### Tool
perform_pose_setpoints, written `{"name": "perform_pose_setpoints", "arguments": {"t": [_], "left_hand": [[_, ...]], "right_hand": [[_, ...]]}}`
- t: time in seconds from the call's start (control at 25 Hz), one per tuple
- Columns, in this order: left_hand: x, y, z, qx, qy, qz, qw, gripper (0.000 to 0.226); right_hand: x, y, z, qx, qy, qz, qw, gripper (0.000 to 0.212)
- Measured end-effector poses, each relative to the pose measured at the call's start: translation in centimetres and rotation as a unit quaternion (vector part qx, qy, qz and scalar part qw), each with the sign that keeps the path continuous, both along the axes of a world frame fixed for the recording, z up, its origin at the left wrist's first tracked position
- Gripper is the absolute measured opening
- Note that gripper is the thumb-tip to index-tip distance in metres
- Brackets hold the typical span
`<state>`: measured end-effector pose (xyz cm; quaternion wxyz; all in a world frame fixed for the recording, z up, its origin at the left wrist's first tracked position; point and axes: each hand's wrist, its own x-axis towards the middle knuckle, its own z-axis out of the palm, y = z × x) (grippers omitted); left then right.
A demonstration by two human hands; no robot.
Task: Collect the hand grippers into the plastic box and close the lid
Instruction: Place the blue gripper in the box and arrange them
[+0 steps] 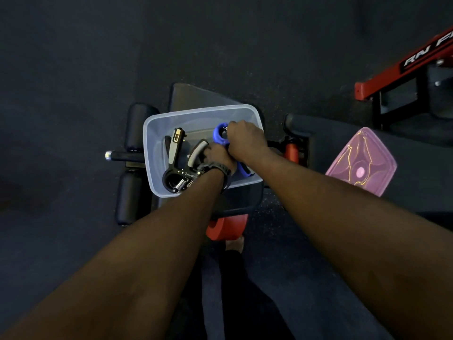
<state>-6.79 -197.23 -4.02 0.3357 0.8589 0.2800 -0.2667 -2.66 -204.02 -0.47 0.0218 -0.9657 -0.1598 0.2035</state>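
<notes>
A clear plastic box [157, 119] sits open on a black padded bench seat. Inside it lies a black and grey spring hand gripper [174, 153] with its coils toward me. My left hand [218, 157], with a dark watch on the wrist, reaches into the box and its fingers curl round the grey handle of a hand gripper [197, 152]. My right hand [245, 141] is inside the box too, gripping a blue hand gripper [219, 133] whose ring end sticks out beyond the knuckles. The pink translucent lid [362, 160] lies apart on the bench pad to the right.
The bench has black foam rollers [139, 123] and a metal bar [122, 156] left of the box, plus red frame parts [226, 228] below it. A red and black machine frame [407, 67] stands at the upper right. Dark rubber floor surrounds everything.
</notes>
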Motion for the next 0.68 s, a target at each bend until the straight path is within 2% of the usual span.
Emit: {"name": "perform_pose_setpoints", "arguments": {"t": [0.08, 0.32, 0.44, 0.52, 0.68], "left_hand": [[0.0, 0.0, 0.3, 0.012, 0.008, 0.011, 1.000, 0.042], [-1.0, 0.9, 1.8, -0.035, -0.065, 0.007, 0.997, 0.012], [-0.7, 2.8, 3.5, -0.042, -0.123, 0.073, 0.989, 0.023], [-0.5, 4.1, 5.3, -0.090, -0.180, 0.118, 0.972, 0.030], [-0.5, 6.3, 11.1, -0.174, -0.202, 0.200, 0.943, 0.050]], "right_hand": [[0.1, 0.0, -0.1, -0.005, 0.000, -0.003, 1.000, 0.032], [0.0, -0.3, 0.5, -0.008, 0.025, -0.005, 1.000, 0.030], [0.2, -0.8, 1.5, 0.078, 0.037, -0.077, 0.993, 0.028], [0.2, -1.2, 2.7, 0.195, 0.043, -0.182, 0.963, 0.026], [-0.3, -1.0, 7.2, 0.391, 0.127, -0.376, 0.831, 0.049]]}}
